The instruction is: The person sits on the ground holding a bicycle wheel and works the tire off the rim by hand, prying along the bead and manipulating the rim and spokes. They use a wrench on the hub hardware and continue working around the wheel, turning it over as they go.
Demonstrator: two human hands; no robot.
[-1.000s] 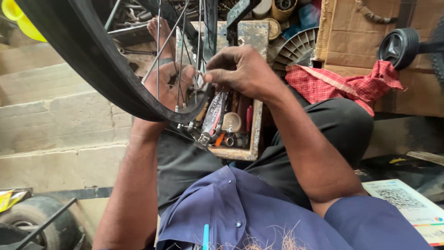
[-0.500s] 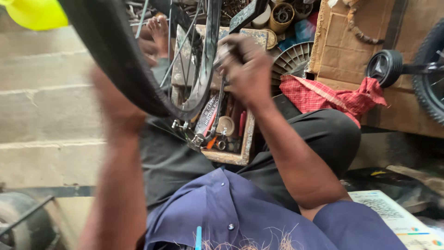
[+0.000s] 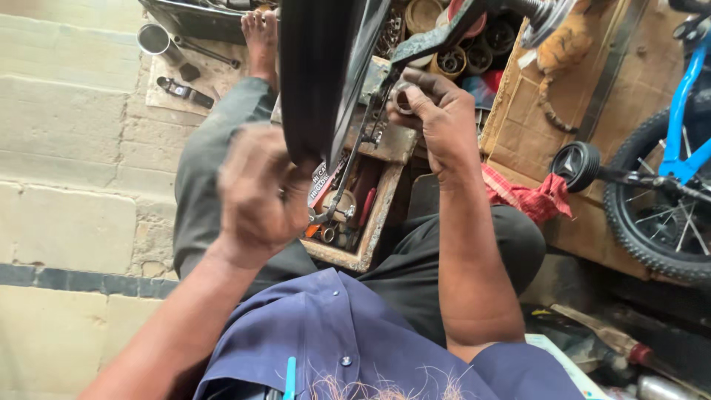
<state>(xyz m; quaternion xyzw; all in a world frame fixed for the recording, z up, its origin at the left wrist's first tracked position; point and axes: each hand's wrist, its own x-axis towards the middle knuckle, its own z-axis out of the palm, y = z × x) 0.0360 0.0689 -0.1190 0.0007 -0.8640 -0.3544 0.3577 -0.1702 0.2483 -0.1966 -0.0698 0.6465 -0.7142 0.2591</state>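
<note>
A pale stone-block floor [image 3: 67,170] with a dark seam fills the left side, and a brown flattened cardboard sheet [image 3: 629,111] lies at the upper right beside a small blue-framed bicycle with a knobby black tyre [image 3: 659,215] and a little black training wheel [image 3: 578,164]. In the middle stands the black rubber bicycle wheel [image 3: 315,74], seen edge-on and upright over the person's lap. The left hand [image 3: 259,196] is clenched around the lower edge of that wheel's tyre, holding it. The right hand [image 3: 437,122] is at the wheel's hub side, its fingers pinched on a small round metal ring [image 3: 402,98]. Under the wheel, between the knees, sits a rusty open wooden toolbox [image 3: 370,222] crowded with spanners, a red-handled tool and a dark label strip with light lettering near its left edge. A red checked cloth [image 3: 529,198] lies crumpled just beside the right forearm. Farther up the floor, on a scrap of tan card [image 3: 167,100], are a short silver metal tube [image 3: 154,38] and a dark wrench [image 3: 185,92]. A white printed sheet [image 3: 563,363] shows at the lower right.
</note>
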